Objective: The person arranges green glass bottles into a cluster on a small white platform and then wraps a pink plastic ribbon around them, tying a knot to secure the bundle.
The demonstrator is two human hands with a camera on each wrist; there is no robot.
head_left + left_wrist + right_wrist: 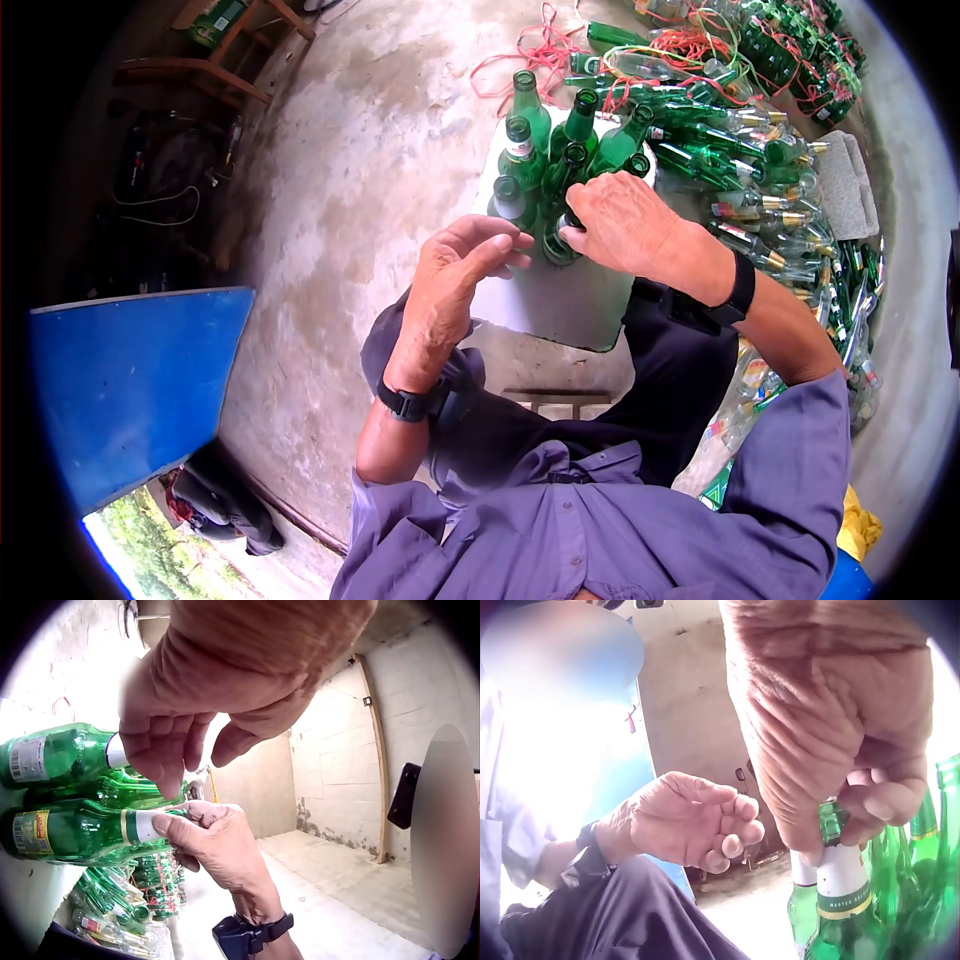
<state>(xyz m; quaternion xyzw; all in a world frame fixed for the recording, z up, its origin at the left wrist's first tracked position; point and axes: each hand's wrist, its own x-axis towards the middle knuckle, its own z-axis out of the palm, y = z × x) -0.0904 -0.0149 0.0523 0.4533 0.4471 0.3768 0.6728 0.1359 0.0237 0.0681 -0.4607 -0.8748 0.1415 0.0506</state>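
Observation:
Several green bottles (526, 105) stand upright in a cluster on a white block (550, 305). My right hand (635, 225) grips the neck of the bottle nearest me; in the right wrist view its thumb and fingers pinch the neck of that bottle (847, 900), which has a white label. The left wrist view shows the right hand (217, 844) at the neck of a bottle (75, 832). My left hand (445, 290) hovers left of the cluster, palm inward, fingers loosely bent and holding nothing; it also shows in the right wrist view (694, 821).
Many green and clear bottles (700, 140) lie piled on the floor at the right, with red string (545, 50) at the top. A grey block (848, 185) rests on the pile's far side. At the left are a blue panel (145, 370) and a wooden chair (190, 72).

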